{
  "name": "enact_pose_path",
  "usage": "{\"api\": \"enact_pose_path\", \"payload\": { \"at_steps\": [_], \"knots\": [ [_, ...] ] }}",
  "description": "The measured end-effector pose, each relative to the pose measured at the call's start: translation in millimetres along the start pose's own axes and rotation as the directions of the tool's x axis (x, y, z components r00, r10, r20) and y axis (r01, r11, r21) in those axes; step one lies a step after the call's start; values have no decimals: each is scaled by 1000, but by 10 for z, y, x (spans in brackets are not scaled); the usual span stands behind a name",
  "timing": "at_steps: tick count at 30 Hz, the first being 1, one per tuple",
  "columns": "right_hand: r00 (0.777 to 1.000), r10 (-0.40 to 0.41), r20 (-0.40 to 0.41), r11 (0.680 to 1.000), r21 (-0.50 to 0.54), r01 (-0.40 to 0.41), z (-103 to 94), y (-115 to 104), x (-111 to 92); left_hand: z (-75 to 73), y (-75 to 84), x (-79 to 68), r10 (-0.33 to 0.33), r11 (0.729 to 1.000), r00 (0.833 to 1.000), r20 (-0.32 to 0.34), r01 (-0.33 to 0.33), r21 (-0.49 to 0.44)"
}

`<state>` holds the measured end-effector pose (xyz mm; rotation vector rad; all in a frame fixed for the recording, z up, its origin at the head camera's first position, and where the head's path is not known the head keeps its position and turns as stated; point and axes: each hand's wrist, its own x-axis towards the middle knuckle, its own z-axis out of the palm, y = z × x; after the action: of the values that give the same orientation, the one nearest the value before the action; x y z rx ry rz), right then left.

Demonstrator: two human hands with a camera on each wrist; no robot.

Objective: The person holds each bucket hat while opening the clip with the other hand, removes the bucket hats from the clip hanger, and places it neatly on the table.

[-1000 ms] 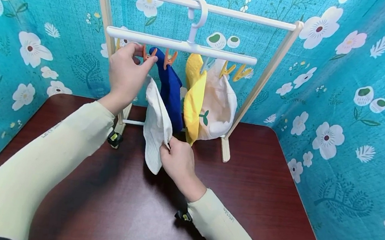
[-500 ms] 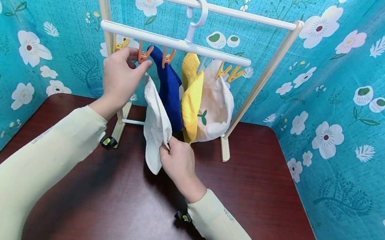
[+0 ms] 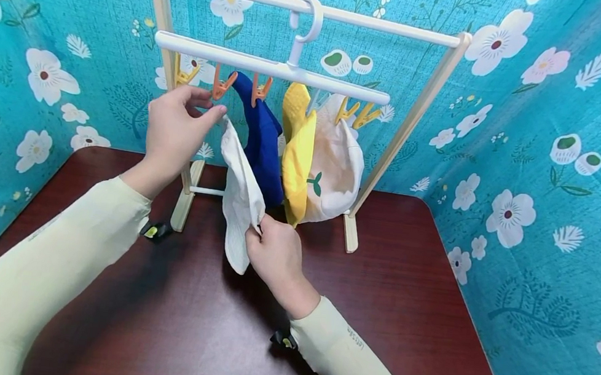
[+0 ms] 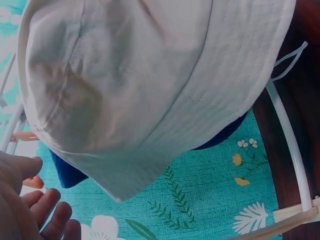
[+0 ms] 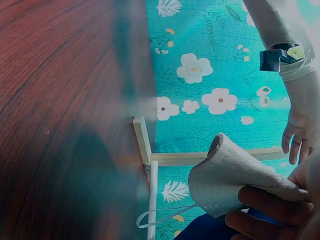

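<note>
A white bucket hat [image 3: 242,181] hangs folded from my right hand [image 3: 275,253], which pinches its brim between thumb and curled fingers. In the right wrist view that brim [image 5: 220,185] stands out beyond my fingers. My left hand [image 3: 173,130] is raised beside the hat's upper corner, just under an orange clip [image 3: 224,85]. Seen from the left wrist, its fingers [image 4: 46,206] are loosely bent with nothing between them, and the hat [image 4: 125,90] lies apart from them. A thin white cord [image 4: 295,60] shows by the brim.
A wooden rack [image 3: 425,115] carries a white hanger [image 3: 270,66] with orange and yellow clips [image 3: 345,111]. From it hang a blue hat [image 3: 264,152], a yellow hat [image 3: 296,162] and a pale hat with a green sprout [image 3: 338,167]. Below is a dark red table [image 3: 196,324].
My left hand has come off the orange clip and moved down and left. The hanger has swung slightly left. My right hand keeps its hold on the white bucket hat, almost still.
</note>
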<state>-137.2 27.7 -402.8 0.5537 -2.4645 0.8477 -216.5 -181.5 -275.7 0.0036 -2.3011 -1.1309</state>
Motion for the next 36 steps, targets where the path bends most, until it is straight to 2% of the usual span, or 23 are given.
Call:
{"api": "enact_pose_path", "payload": {
  "at_steps": [6, 16, 21, 36],
  "knots": [
    [1000, -7, 5, 1000, -19, 7, -5, -22, -13, -113, -11, -112, 6, 1000, 1000, 28, -6, -12],
    [1000, 1, 19, 1000, -19, -1, -25, -83, 12, -273, -71, -321, 49, 999, 998, 43, -49, 4],
    [999, 5, 34, 999, -40, -4, -25, -125, 13, -357, -102, -434, 47, 999, 998, 44, -47, 3],
    [993, 59, 103, 996, -78, -51, 33, -194, -4, -465, -266, -666, 59, 998, 996, 72, -59, -13]
  ]
}}
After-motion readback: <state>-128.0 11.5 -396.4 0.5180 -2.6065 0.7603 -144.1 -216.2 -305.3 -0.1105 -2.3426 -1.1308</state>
